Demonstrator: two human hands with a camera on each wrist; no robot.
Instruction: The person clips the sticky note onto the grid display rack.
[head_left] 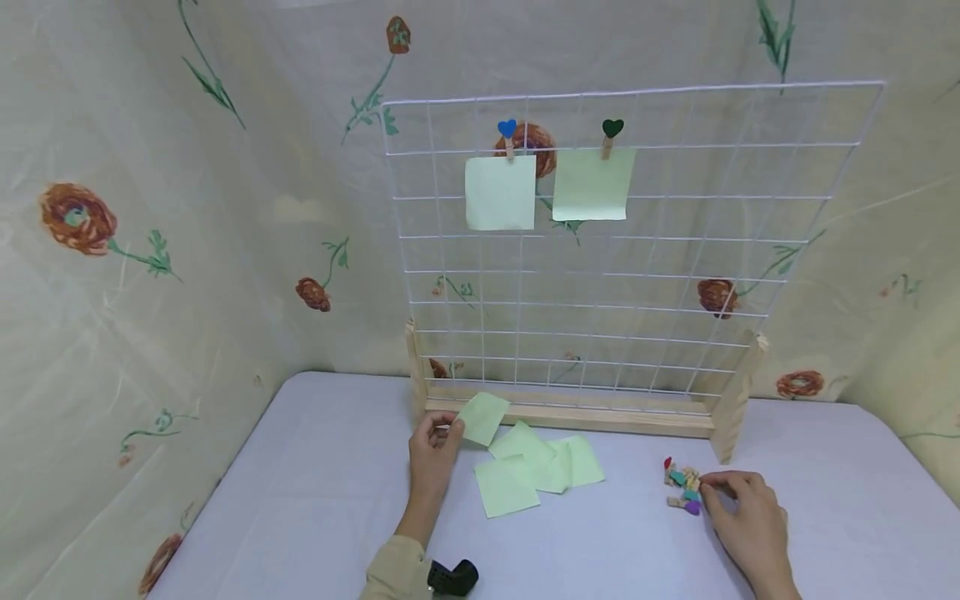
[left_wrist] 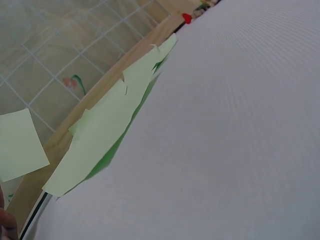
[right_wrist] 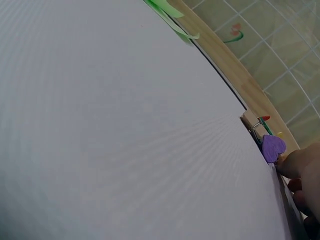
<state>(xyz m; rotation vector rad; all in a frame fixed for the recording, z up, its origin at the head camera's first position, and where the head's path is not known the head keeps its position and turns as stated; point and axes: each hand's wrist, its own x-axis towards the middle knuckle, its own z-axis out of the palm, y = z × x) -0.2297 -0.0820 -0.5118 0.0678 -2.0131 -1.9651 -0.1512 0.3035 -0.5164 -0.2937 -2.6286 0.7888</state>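
My left hand [head_left: 435, 450] pinches a pale green paper note [head_left: 482, 418] by its left edge, lifted in front of the rack's base. In the left wrist view that note [left_wrist: 21, 145] hangs at the left edge, with a bit of the fingers below it. Several more green notes [head_left: 508, 486] lie overlapping on the table beside this hand. At the right, the thumb and fingertips of my right hand [head_left: 746, 508] are at a small pile of wooden clothespins [head_left: 678, 479] with coloured hearts. A purple heart clothespin [right_wrist: 273, 148] is right by the fingertips; whether they grip one I cannot tell.
A white wire grid rack [head_left: 600, 337] stands on a wooden base [head_left: 600, 417] at the back. Two notes hang high on it, under a blue heart clothespin [head_left: 507, 130] and a dark green one [head_left: 612, 129]. A flowered cloth [head_left: 225, 317] surrounds the white table [head_left: 315, 467].
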